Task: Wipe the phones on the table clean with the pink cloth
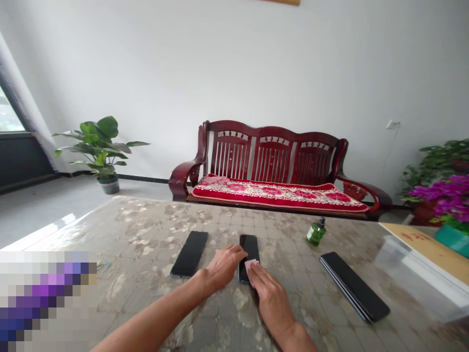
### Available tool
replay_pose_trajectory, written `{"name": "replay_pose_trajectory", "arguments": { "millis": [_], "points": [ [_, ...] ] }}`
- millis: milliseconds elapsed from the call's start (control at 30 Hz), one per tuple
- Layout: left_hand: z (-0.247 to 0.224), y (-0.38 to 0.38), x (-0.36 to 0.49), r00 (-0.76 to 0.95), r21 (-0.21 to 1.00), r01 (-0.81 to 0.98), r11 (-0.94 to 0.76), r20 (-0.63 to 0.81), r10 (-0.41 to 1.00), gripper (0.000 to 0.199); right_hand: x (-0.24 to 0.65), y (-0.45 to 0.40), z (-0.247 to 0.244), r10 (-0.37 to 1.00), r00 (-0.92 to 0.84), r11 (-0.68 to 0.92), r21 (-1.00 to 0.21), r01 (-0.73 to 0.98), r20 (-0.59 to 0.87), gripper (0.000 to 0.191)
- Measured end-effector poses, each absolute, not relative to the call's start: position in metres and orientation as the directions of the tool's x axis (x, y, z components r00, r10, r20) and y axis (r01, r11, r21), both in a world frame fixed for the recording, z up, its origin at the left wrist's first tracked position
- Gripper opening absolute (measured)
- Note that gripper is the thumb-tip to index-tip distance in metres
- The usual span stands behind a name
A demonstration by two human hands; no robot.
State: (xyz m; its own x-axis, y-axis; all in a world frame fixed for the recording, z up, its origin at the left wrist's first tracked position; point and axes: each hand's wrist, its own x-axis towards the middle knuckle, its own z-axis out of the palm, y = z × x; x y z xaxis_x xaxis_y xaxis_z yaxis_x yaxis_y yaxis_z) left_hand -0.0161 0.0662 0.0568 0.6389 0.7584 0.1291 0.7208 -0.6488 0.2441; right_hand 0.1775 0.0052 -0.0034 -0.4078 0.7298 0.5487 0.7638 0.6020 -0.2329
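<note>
A dark phone [248, 242] lies on the patterned table [146, 303], between my hands. My right hand [273, 296] presses a small pink cloth [251, 266] onto its lower right part, fingers together over the cloth. My left hand [226, 264] is at the phone's left edge, its fingers bent and drawn together, the fingertips touching the phone. Another black phone [189, 254] lies flat to the left of my left hand. Off to the right sits a stack of black phones [353, 286]. A green bottle [315, 233] with a black top stands behind that stack.
At the right edge are a clear plastic box [410, 278], a tan board [421, 239] and purple flowers in a teal pot [452, 239]. Beyond the table stand a red wooden bench [271, 151] and a potted plant [109, 185]. Pixelated blocks cover the lower left corner.
</note>
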Motion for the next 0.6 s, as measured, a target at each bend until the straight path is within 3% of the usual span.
{"name": "replay_pose_trajectory", "arguments": {
  "millis": [100, 267, 600],
  "points": [
    [0.061, 0.089, -0.006, 0.74, 0.17, 0.647, -0.743, 0.095, 0.666, 0.061, 0.177, 0.006, -0.005, 0.743, -0.386, 0.586, -0.252, 0.77, 0.546, 0.068],
    [0.066, 0.12, 0.011, 0.819, 0.064, 0.573, -0.817, 0.001, 0.574, 0.057, 0.176, 0.004, -0.001, 0.736, -0.401, 0.6, -0.251, 0.76, 0.545, 0.069],
    [0.077, 0.133, -0.007, 0.692, -0.012, 0.717, -0.697, -0.105, 0.714, 0.066, 0.186, 0.012, 0.002, 0.76, -0.338, 0.577, -0.338, 0.744, 0.554, 0.057]
  ]
}}
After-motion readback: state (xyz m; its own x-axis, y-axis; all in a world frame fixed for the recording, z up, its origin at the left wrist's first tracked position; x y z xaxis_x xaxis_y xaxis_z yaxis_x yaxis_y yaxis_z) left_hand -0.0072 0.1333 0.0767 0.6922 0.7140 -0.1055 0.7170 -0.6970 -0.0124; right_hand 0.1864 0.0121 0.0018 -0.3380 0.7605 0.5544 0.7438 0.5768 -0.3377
